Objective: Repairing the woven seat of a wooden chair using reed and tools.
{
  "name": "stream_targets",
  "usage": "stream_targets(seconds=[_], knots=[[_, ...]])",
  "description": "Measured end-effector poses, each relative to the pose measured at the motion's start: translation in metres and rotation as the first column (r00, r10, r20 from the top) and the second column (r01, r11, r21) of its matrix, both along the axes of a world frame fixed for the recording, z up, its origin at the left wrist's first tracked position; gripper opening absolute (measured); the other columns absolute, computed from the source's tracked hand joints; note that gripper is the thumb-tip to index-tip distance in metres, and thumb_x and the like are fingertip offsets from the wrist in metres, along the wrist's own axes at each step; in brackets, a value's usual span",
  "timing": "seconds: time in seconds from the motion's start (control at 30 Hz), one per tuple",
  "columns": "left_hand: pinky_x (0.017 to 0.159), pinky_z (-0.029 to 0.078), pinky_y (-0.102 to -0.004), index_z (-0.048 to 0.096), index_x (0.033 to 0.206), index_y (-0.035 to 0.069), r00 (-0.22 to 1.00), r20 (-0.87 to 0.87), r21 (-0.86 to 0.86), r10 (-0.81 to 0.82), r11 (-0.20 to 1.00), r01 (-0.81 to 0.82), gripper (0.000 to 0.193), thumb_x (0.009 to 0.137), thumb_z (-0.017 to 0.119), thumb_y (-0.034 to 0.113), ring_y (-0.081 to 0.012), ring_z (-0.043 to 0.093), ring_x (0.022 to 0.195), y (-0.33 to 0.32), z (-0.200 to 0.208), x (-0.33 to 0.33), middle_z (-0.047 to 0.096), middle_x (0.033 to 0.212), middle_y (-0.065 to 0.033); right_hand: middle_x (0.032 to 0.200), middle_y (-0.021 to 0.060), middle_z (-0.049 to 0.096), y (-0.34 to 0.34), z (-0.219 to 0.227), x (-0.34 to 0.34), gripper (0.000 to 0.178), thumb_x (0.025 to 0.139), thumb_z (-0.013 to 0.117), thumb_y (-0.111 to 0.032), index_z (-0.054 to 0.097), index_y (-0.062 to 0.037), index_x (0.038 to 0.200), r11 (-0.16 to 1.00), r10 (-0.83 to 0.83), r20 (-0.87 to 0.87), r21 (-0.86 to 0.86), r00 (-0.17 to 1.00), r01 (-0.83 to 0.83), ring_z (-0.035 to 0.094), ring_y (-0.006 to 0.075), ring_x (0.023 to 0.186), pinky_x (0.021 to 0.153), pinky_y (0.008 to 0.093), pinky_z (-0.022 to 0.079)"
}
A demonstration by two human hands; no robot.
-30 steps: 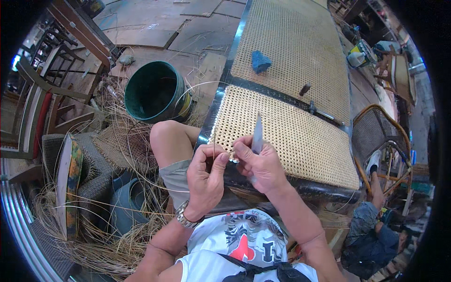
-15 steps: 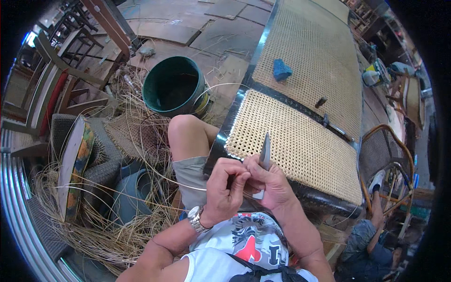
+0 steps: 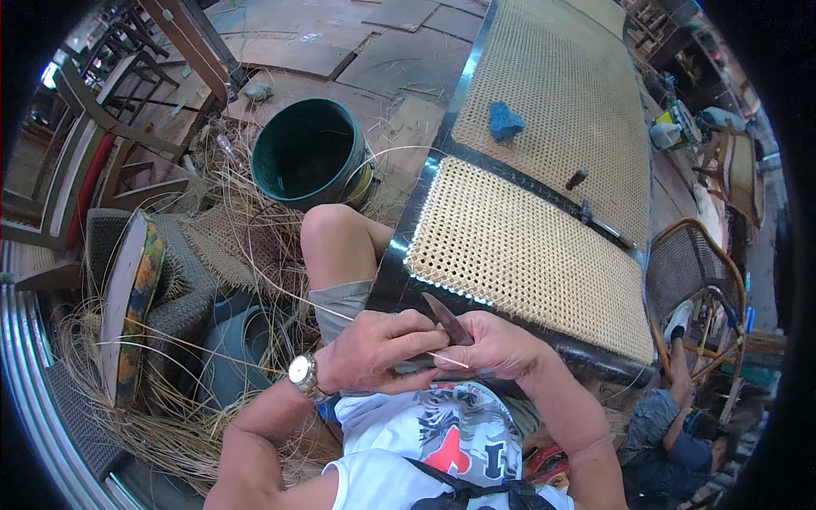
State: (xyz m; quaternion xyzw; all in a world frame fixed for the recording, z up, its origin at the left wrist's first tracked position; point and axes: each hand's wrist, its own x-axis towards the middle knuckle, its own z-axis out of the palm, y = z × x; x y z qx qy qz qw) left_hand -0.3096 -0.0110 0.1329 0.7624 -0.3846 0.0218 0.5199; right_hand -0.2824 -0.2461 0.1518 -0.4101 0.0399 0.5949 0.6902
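Between thumb and fingers of my right hand [image 3: 501, 344] is a knife [image 3: 447, 320], its blade tilted up toward the far left. My left hand [image 3: 374, 347] is closed around a thin cane strand [image 3: 451, 360], whose pale tip sticks out by the right thumb. Both hands meet in front of my shirt, fingers touching or nearly so. Just beyond them lies a woven cane panel [image 3: 523, 259] set in a dark frame [image 3: 425, 302]. The knife's handle is mostly hidden by the right hand.
On the far cane panel [image 3: 561, 76] rest a blue lump [image 3: 506, 123], a short dark peg [image 3: 577, 178] and a metal-shafted tool [image 3: 608, 225]. A green bucket [image 3: 280, 140], loose cane strands [image 3: 187, 433] and chair parts [image 3: 127, 314] lie leftward. Another person [image 3: 659, 425] sits at right.
The knife has swung from nearly upright to leaning left, and its blade is lower. My left hand has turned flatter, its wrist shifting left, with the strand's tip now showing by my right thumb.
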Motion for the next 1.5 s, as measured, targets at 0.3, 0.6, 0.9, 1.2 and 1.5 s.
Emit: stream_targets(seconds=[0.3, 0.6, 0.9, 1.2, 1.5], knots=[[0.060, 0.054, -0.0327, 0.067, 0.112, 0.006, 0.984, 0.161, 0.130, 0.079, 0.986, -0.101, 0.040, 0.076, 0.082, 0.016, -0.0245, 0.069, 0.073, 0.011, -0.001, 0.010, 0.069, 0.108, -0.0097, 0.088, -0.0031, 0.062, 0.010, 0.023, 0.012, 0.015, 0.097, 0.069, -0.015, 0.064, -0.0018, 0.104, 0.975, 0.025, 0.302, -0.218, 0.953, 0.043, 0.056, 0.0044, 0.077, 0.068, 0.0202, 0.046], [0.062, 0.055, -0.0344, 0.068, 0.107, 0.002, 0.900, 0.201, 0.067, 0.386, 0.912, -0.406, 0.023, 0.085, 0.075, 0.006, -0.0266, 0.070, 0.075, 0.003, -0.008, 0.019, 0.071, 0.096, -0.0123, 0.086, 0.0001, 0.063, 0.023, 0.022, 0.045, 0.014, 0.097, 0.067, -0.014, 0.064, -0.0010, 0.100, 0.945, -0.052, 0.425, -0.271, 0.903, 0.182, 0.057, 0.0062, 0.076, 0.068, 0.0209, 0.047], [0.063, 0.055, -0.0358, 0.067, 0.105, 0.001, 0.727, 0.050, 0.003, 0.685, 0.728, -0.686, 0.016, 0.089, 0.069, -0.001, -0.0287, 0.070, 0.076, -0.012, 0.006, 0.039, 0.070, 0.091, -0.0142, 0.087, 0.0001, 0.062, 0.061, 0.009, 0.071, 0.016, 0.098, 0.066, -0.014, 0.062, 0.0001, 0.105, 0.893, -0.282, 0.517, -0.168, 0.808, 0.419, 0.056, 0.0051, 0.076, 0.066, 0.0209, 0.047], [0.053, 0.046, -0.0265, 0.073, 0.090, 0.001, 0.705, -0.277, 0.054, 0.653, 0.743, -0.667, 0.014, 0.086, 0.078, 0.013, -0.0143, 0.062, 0.056, -0.003, 0.014, 0.103, 0.064, 0.062, -0.0090, 0.094, 0.0021, 0.069, 0.059, -0.009, 0.115, 0.012, 0.099, 0.065, -0.007, 0.066, 0.0010, 0.108, 0.880, -0.294, 0.768, -0.015, 0.569, 0.475, 0.062, 0.0067, 0.082, 0.074, 0.0221, 0.052], [0.059, 0.049, -0.0297, 0.069, 0.103, -0.001, 0.839, -0.221, -0.012, 0.497, 0.859, -0.512, 0.014, 0.093, 0.070, 0.008, -0.0159, 0.063, 0.065, -0.007, -0.024, 0.179, 0.068, 0.079, -0.0157, 0.078, -0.0069, 0.062, 0.053, -0.044, 0.174, 0.009, 0.098, 0.068, -0.011, 0.069, -0.0024, 0.102, 0.773, -0.336, 0.855, 0.010, 0.396, 0.635, 0.048, -0.0004, 0.067, 0.058, 0.0187, 0.039]])
